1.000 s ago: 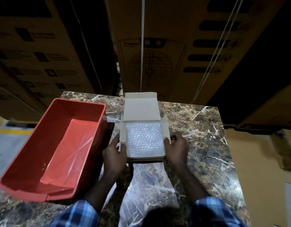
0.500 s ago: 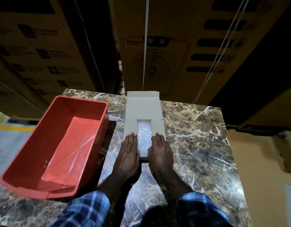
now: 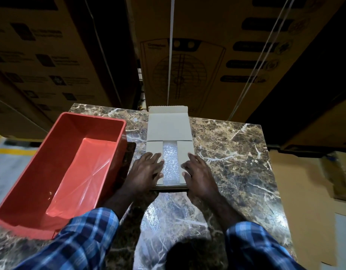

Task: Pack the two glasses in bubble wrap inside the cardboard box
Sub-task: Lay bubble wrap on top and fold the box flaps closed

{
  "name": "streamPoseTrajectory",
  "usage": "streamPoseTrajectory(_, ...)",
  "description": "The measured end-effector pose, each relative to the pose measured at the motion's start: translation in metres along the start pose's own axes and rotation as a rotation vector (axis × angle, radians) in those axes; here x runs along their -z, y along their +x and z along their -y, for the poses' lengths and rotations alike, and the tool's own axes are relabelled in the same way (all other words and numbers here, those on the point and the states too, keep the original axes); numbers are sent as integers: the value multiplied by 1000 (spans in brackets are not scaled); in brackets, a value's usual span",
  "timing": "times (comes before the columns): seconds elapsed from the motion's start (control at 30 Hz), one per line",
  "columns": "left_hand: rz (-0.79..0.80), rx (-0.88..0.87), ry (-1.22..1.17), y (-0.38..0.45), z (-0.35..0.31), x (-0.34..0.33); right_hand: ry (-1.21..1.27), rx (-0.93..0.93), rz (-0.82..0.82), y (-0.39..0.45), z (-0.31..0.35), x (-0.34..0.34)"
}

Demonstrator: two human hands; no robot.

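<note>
Head view, looking down at a person's two hands on a small cardboard box [image 3: 169, 131] near the middle of the bench's far edge. Left hand [image 3: 145, 172] lies palm down with fingers straight and slightly spread, pressing the box's left side flap flat. Right hand [image 3: 197, 175] mirrors it on the right side flap, fingers straight and a little apart, thumb near the flap's inner edge. Neither hand curls round anything. Both forearms reach forward from blue plaid sleeves [image 3: 80, 242] at the bottom of the frame.

Between the two folded flaps a narrow strip of bubble wrap [image 3: 169, 162] shows, pale, glossy and dimpled, lying inside the box. The glasses themselves cannot be seen. Beyond the flaps the box's long lid flap lies open toward the far edge, plain grey-white card with a tuck tab at its end.

The bench [image 3: 232, 162] has a polished brown marble top with white veins and bright reflections. A rectangular red plastic tub [image 3: 57, 172] with smooth shiny walls stands at the left edge, just beside the box and the left hand.

Large brown corrugated cartons [image 3: 207, 55] with dark printing and white straps tower behind the bench. The room is dim.
</note>
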State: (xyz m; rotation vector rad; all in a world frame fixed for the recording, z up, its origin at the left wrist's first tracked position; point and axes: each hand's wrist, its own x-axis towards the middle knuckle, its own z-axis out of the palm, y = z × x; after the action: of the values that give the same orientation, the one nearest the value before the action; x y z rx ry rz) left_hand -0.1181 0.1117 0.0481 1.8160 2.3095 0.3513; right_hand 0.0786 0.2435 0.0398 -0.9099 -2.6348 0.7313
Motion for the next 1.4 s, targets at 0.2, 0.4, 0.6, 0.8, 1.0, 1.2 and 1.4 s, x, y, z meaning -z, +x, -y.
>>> streamPoseTrajectory(0.2,125,-37,60,16,-11,10,-108,29,120,12,7,16)
streamPoseTrajectory(0.4,360,-126,328,36,-25,16,-154,66,167,17,12,24)
streamPoseTrajectory(0.6,546,-137,254,50,-30,17,-13,-92,148,25,0,24)
streamPoseTrajectory(0.8,574,-128,172,53,-27,17,320,-458,-198,72,5,42)
streamPoseTrajectory(1.0,581,-134,137,52,-23,17,666,-725,65,140,7,35)
streamPoseTrajectory(1.2,533,-144,152,48,-20,12,774,-636,-105,130,4,34)
streamPoseTrajectory(1.4,486,-130,53,44,-13,9,755,-552,-197,90,4,38)
